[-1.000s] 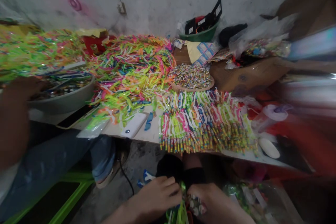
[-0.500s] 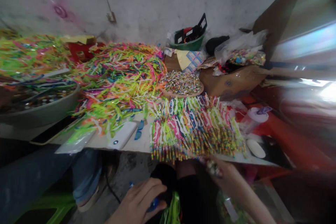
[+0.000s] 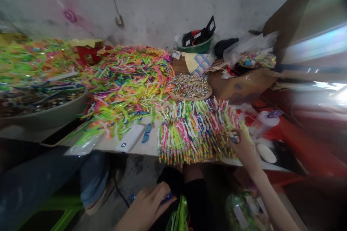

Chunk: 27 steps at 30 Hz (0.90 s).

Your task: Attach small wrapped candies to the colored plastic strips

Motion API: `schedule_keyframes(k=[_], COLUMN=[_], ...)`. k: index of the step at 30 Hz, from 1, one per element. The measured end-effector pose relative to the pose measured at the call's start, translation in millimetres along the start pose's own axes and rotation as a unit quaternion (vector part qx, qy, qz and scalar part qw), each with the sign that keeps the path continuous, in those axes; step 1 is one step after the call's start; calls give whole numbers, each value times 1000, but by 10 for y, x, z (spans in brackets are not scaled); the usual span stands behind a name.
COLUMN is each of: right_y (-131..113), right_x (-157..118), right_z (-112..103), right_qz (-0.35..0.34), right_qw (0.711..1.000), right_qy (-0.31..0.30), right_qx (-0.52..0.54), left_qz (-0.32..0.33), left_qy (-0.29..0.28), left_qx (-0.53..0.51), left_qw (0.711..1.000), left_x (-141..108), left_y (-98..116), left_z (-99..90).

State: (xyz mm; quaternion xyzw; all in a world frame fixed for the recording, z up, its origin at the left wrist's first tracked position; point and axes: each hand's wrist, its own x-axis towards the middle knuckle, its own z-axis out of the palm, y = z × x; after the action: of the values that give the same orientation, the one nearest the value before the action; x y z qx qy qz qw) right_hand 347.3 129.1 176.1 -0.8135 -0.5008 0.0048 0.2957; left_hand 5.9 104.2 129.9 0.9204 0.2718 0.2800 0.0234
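While the left hand (image 3: 148,204) grips a blue piece (image 3: 166,197), the right hand (image 3: 243,147), closed around small pieces (image 3: 234,137), is at colourful rows (image 3: 199,128) crowding the surface's (image 3: 153,142) front edge.

Left of the right grip (image 3: 240,142), the bundled strips (image 3: 202,117) look like thin plastic — glossy and slick. Right of that grip, the cup (image 3: 265,121) seems smooth, cloudy plastic. Beyond it, the box (image 3: 230,88) is matt cardboard, the bag (image 3: 251,46) crinkled clear plastic. Left of the left grip (image 3: 149,202), the jeans (image 3: 93,177) are denim — matt.
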Motion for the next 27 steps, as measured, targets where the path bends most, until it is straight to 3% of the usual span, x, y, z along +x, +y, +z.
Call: schedule_keyframes(k=[2, 5, 10, 16, 23, 27], right_y=[-160, -418, -681, -777, -753, -737], right_x=[-206, -555, -983, -1062, -1112, -1119], right_z=[28, 84, 79, 19, 131, 150], right_qz=[-20, -104, -188, -253, -274, -257], right_qw=[997, 972, 932, 921, 929, 929], right_qy=[-66, -171, -240, -243, -207, -228], right_qx=[47, 120, 195, 167, 136, 138], left_qz=[10, 30, 26, 34, 52, 53], left_qy=[-12, -15, 8, -6, -4, -1], left_qx=[12, 32, 60, 70, 79, 78], left_qw=[1000, 999, 998, 997, 995, 996], left_x=[57, 200, 385, 405, 386, 397], left_y=[-21, -27, -1, 21, 33, 37], left_z=[19, 23, -39, -63, -38, -35])
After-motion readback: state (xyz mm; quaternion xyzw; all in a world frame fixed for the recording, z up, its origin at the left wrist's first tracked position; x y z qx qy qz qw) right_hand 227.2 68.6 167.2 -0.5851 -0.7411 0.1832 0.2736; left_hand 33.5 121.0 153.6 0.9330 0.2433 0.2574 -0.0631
